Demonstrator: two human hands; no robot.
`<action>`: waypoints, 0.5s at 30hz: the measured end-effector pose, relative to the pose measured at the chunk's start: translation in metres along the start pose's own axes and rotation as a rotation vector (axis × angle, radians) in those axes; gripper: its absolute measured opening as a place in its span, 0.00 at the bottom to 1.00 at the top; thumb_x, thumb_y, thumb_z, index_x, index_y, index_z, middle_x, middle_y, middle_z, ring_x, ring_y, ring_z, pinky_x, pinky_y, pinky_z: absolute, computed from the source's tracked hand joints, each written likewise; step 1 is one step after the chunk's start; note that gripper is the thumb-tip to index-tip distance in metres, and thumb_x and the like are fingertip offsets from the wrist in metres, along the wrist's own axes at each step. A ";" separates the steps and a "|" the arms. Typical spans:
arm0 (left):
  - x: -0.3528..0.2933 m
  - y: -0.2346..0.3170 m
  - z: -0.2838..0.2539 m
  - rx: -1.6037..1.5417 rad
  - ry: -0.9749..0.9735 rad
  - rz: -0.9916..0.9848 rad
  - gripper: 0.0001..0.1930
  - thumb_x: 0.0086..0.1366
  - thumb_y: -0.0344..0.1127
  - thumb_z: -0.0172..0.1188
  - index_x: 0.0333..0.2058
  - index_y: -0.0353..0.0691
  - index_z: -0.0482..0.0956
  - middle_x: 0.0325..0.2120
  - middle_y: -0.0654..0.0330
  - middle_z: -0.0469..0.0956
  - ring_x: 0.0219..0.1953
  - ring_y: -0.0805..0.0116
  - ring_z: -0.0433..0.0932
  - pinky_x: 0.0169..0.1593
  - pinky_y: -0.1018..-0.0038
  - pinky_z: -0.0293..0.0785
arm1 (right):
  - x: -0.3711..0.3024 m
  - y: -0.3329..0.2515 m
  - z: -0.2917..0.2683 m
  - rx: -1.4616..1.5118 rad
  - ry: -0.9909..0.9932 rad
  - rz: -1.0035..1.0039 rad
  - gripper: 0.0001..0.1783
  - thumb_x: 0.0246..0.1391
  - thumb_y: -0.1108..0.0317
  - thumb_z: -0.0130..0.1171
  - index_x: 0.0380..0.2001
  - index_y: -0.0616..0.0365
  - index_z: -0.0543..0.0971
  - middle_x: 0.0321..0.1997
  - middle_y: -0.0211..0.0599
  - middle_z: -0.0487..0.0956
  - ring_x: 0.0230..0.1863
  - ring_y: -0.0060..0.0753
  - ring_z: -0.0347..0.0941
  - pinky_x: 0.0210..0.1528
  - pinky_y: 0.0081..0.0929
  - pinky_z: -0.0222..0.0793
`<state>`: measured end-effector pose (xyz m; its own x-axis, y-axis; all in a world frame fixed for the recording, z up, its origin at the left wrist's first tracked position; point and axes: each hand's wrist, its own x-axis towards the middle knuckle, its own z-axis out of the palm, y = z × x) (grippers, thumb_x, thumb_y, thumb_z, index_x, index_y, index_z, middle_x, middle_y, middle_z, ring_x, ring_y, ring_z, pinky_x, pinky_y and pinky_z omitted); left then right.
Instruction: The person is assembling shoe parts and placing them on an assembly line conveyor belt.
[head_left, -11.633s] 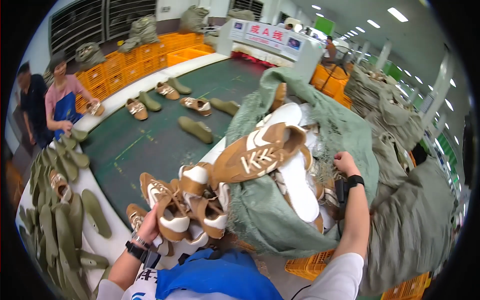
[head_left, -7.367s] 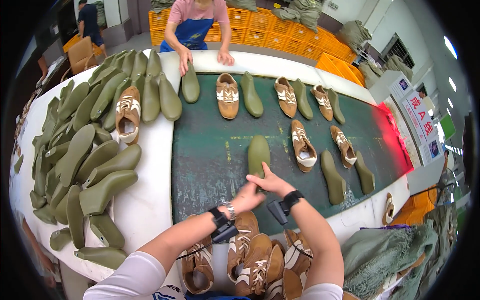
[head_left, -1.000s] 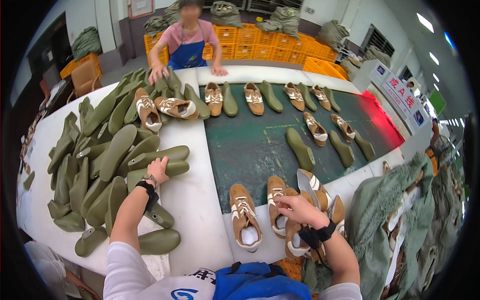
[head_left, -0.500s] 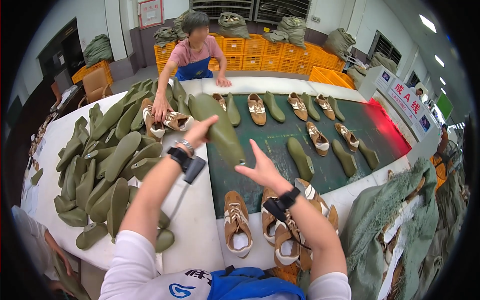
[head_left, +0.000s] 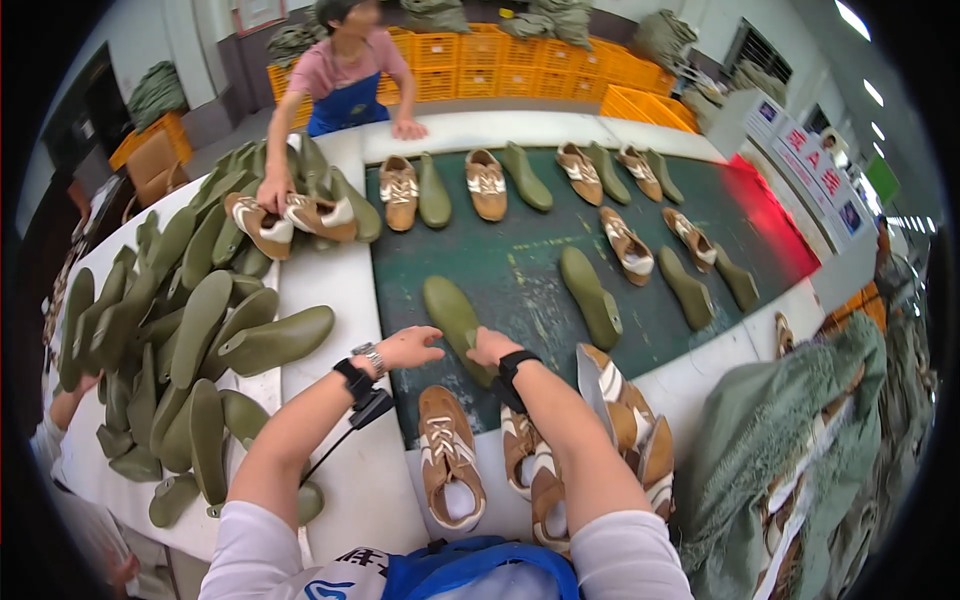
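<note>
Rested the right hand (head_left: 492, 345) against the right edge of an olive shoe last (head_left: 450, 305), on or just above the green part of the table (head_left: 470, 255); could not tell grasp from mere touch, its fingers being partly hidden. Held the left hand (head_left: 410, 347) just beside the opposite edge, fingers released and loosely bent. Had a brown-and-white sneaker (head_left: 447, 450) below the last, with further sneakers (head_left: 630, 415) to the right. Saw paired shoes and lasts farther across the green, and a heap of lasts (head_left: 205, 330) at left. Faced a co-worker (head_left: 345, 70) in a blue apron, one hand down at two sneakers by the heap. Noted a green sack (head_left: 775, 450) of shoes at lower right and orange crates (head_left: 480, 65) behind.
</note>
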<state>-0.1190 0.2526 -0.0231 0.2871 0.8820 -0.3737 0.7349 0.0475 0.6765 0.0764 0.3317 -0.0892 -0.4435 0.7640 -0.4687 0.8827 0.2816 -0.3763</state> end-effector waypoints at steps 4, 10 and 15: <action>-0.049 0.014 0.008 -0.069 0.025 0.210 0.26 0.58 0.44 0.56 0.52 0.34 0.69 0.45 0.46 0.75 0.47 0.55 0.74 0.50 0.68 0.70 | -0.058 0.029 -0.058 -0.130 0.174 -0.274 0.19 0.41 0.57 0.54 0.34 0.59 0.80 0.38 0.49 0.78 0.42 0.51 0.75 0.44 0.41 0.71; -0.084 0.051 0.044 -0.159 -0.158 0.324 0.22 0.59 0.40 0.56 0.50 0.35 0.70 0.40 0.49 0.77 0.43 0.59 0.76 0.47 0.69 0.72 | -0.184 0.181 -0.086 -0.073 -0.019 0.206 0.29 0.39 0.48 0.64 0.38 0.62 0.78 0.38 0.48 0.79 0.43 0.43 0.76 0.45 0.34 0.69; -0.071 0.092 0.079 -0.315 -0.067 0.425 0.20 0.61 0.39 0.55 0.49 0.33 0.70 0.37 0.55 0.78 0.40 0.68 0.76 0.45 0.74 0.72 | -0.220 0.139 -0.075 0.427 0.442 0.173 0.30 0.37 0.68 0.68 0.48 0.55 0.71 0.28 0.37 0.78 0.32 0.31 0.74 0.37 0.27 0.69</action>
<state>-0.0232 0.1574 0.0149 0.5656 0.8226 -0.0578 0.3279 -0.1601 0.9310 0.3086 0.2465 0.0211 -0.1142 0.9707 -0.2116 0.7557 -0.0534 -0.6527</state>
